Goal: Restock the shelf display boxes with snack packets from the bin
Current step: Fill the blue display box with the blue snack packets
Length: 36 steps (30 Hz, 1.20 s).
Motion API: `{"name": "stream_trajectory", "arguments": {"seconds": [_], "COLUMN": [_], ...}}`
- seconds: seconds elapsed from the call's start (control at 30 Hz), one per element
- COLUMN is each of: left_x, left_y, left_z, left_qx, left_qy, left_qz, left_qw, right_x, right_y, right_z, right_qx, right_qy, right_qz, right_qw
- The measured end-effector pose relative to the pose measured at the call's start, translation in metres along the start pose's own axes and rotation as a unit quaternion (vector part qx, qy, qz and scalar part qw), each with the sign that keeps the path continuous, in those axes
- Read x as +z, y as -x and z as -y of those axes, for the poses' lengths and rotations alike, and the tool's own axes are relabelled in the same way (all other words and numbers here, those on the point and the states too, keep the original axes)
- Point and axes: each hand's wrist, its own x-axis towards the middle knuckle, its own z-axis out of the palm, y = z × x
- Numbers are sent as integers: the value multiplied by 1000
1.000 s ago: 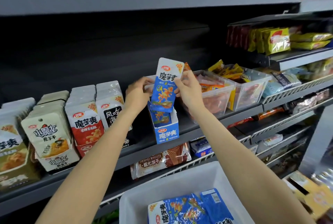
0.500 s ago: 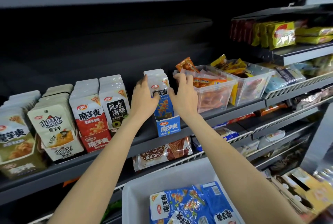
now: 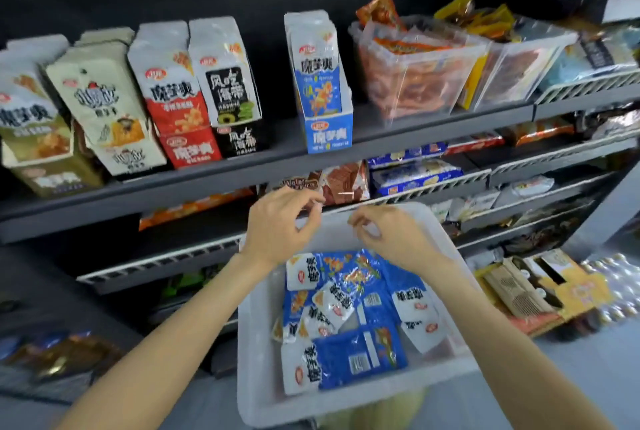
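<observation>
A blue display box [image 3: 331,133] stands on the grey shelf [image 3: 433,126] with blue-and-white snack packets [image 3: 317,73] upright inside it. Below, a white bin [image 3: 258,353] holds several loose blue packets [image 3: 349,308]. My left hand [image 3: 280,227] hovers over the bin's far left rim, its fingers loosely curled and holding nothing. My right hand [image 3: 389,235] hangs over the far rim beside it, fingers also loosely curled and empty. Both hands are well below the display box and a little above the packets.
Left of the blue box stand red [image 3: 188,149], black [image 3: 239,142] and cream [image 3: 128,159] display boxes full of packets. Clear tubs of orange snacks [image 3: 415,73] sit to its right. Biscuit packs [image 3: 341,180] lie on wire shelves below. Cardboard boxes [image 3: 540,287] lie on the floor at right.
Both hands pushed the blue packet down into the display box, let go of it, and dropped to the bin. The view has tilted downward.
</observation>
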Motion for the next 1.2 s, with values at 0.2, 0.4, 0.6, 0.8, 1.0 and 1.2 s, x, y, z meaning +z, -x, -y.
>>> {"name": "stream_trajectory", "arguments": {"seconds": [0.2,0.4,0.6,0.8,1.0,1.2], "left_x": [32,61,74,77,65,38], "left_y": [62,88,88,84,80,60], "left_z": [-7,4,13,14,10,15], "left_qx": [-99,-174,-196,-173,-248,-401], "left_qy": [-60,-69,-76,-114,-58,139], "left_qz": [368,460,470,469,440,355], "left_qw": [922,868,857,858,861,833], "right_x": [55,89,81,59,45,32], "right_y": [29,28,25,33,41,42], "right_z": [-28,-44,-46,-54,-58,-38], "right_qx": [-27,-49,-55,66,208,273], "right_qy": [98,200,286,125,-222,-509], "right_qz": [232,272,256,119,-55,-57], "right_qw": [967,940,922,983,951,814]}}
